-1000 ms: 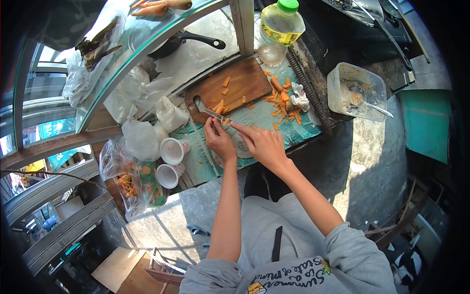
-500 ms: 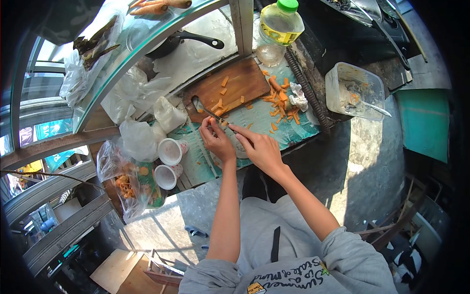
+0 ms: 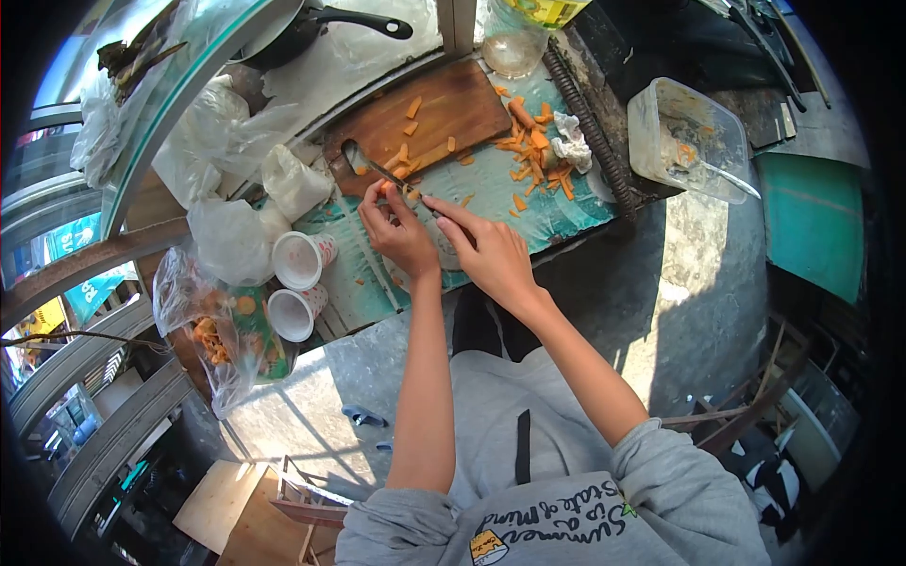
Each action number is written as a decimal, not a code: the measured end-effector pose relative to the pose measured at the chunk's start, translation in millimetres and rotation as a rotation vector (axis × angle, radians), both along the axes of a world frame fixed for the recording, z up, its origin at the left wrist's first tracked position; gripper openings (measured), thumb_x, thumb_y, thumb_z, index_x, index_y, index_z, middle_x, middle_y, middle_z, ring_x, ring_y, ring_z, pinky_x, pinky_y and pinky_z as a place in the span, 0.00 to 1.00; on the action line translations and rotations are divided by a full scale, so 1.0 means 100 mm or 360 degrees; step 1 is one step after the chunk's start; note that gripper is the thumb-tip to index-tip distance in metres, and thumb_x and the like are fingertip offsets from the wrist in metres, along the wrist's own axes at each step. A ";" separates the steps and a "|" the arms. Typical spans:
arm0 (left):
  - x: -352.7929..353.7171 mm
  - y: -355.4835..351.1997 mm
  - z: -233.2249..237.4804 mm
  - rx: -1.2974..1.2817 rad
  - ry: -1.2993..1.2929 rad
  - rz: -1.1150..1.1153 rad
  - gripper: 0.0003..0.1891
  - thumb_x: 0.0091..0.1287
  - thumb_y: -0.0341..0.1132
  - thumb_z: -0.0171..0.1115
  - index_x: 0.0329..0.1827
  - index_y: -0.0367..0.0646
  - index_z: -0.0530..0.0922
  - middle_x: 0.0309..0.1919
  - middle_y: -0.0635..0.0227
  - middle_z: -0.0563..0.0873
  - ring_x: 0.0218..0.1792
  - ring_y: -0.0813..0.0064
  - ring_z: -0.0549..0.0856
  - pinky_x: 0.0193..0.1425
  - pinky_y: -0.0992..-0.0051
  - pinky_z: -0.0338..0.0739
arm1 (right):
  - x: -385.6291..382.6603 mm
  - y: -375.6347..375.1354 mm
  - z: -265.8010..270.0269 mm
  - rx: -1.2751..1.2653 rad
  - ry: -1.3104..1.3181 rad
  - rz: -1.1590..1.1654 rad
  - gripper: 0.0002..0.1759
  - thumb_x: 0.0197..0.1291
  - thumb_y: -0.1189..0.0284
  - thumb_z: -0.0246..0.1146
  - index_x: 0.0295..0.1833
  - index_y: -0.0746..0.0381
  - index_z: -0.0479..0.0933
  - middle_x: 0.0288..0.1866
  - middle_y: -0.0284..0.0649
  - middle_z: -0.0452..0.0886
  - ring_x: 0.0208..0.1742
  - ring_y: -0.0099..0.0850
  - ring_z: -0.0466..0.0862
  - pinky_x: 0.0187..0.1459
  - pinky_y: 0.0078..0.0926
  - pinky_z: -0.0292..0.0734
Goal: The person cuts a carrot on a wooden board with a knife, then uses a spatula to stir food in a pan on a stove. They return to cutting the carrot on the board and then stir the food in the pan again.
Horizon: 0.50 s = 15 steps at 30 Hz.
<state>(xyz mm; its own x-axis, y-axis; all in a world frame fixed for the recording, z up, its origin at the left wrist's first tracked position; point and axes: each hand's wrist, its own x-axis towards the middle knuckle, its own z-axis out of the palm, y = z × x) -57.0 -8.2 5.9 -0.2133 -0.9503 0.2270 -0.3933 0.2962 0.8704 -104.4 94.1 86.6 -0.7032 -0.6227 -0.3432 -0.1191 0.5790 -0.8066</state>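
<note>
My left hand (image 3: 400, 226) has its fingers closed around a small carrot piece (image 3: 411, 194), whose pale end shows near the fingertips. In my right hand (image 3: 491, 257) is a knife (image 3: 380, 173); its blade points up and left across the carrot, and its handle is mostly hidden by the fingers. Just beyond both hands lies a wooden cutting board (image 3: 425, 118) with an oval handle hole and several cut carrot pieces (image 3: 412, 108) on it. A heap of carrot pieces (image 3: 536, 156) sits right of the board on the green table covering (image 3: 481, 200).
Two white cups (image 3: 298, 261) lie left of my hands beside plastic bags (image 3: 226, 241). A bag of orange scraps (image 3: 209, 341) is at lower left. Crumpled tissue (image 3: 571, 141) borders the heap. A plastic tub (image 3: 684, 123) with a spoon stands right; a black-handled pan (image 3: 363, 22) is behind.
The view has shifted, so the table and its things appear farther left and higher. Both hands keep their hold on the carrot piece and knife, close together near the board's front edge.
</note>
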 end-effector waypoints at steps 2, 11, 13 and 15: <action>-0.01 -0.01 0.03 -0.0072 0.0025 -0.0094 0.09 0.74 0.35 0.60 0.48 0.37 0.78 0.39 0.64 0.81 0.27 0.74 0.79 0.28 0.73 0.73 | 0.06 -0.01 -0.01 -0.0026 -0.0037 -0.0004 0.18 0.70 0.57 0.56 0.62 0.41 0.80 0.36 0.48 0.87 0.39 0.49 0.86 0.39 0.41 0.80; -0.02 -0.01 0.08 -0.0094 -0.0109 -0.0267 0.09 0.75 0.34 0.58 0.51 0.38 0.78 0.41 0.64 0.82 0.30 0.71 0.81 0.29 0.73 0.76 | 0.03 0.03 -0.06 -0.0025 0.0017 -0.0077 0.18 0.71 0.56 0.55 0.63 0.41 0.79 0.35 0.48 0.86 0.38 0.49 0.86 0.39 0.41 0.80; -0.02 0.00 0.08 -0.0050 -0.0089 -0.0257 0.09 0.75 0.34 0.57 0.52 0.39 0.77 0.41 0.64 0.82 0.32 0.69 0.83 0.28 0.71 0.76 | 0.03 0.03 -0.05 -0.0018 0.0017 -0.0082 0.18 0.71 0.57 0.55 0.62 0.41 0.79 0.35 0.49 0.86 0.38 0.49 0.86 0.39 0.42 0.80; -0.03 0.00 0.09 -0.0042 -0.0096 -0.0258 0.09 0.75 0.34 0.57 0.52 0.39 0.77 0.41 0.63 0.82 0.33 0.67 0.84 0.28 0.70 0.76 | 0.03 0.02 -0.04 -0.0015 0.0018 -0.0083 0.18 0.71 0.57 0.55 0.62 0.41 0.80 0.35 0.49 0.86 0.39 0.49 0.86 0.39 0.42 0.81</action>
